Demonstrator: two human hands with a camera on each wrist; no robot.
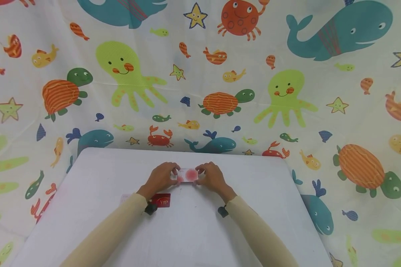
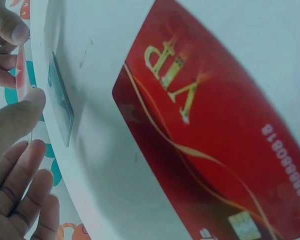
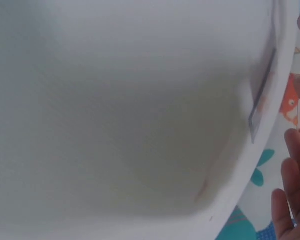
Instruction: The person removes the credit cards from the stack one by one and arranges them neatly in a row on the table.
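Between my two hands is a small white card with a pink round patch (image 1: 191, 174). My left hand (image 1: 161, 176) pinches its left end between thumb and fingers, and my right hand (image 1: 214, 178) pinches its right end. Seen edge-on in the left wrist view, the card (image 2: 21, 75) is raised above the tabletop. Under it lies another flat card (image 2: 61, 100), whose dark edge also shows in the right wrist view. A red card with gold VIP lettering (image 1: 163, 200) lies flat beside my left wrist.
A pale pinkish card (image 1: 125, 198) lies left of the red one, partly covered by my left sleeve (image 1: 110, 226). The white table (image 1: 254, 193) has rounded far corners. Behind it hangs a curtain (image 1: 194, 81) printed with sea animals.
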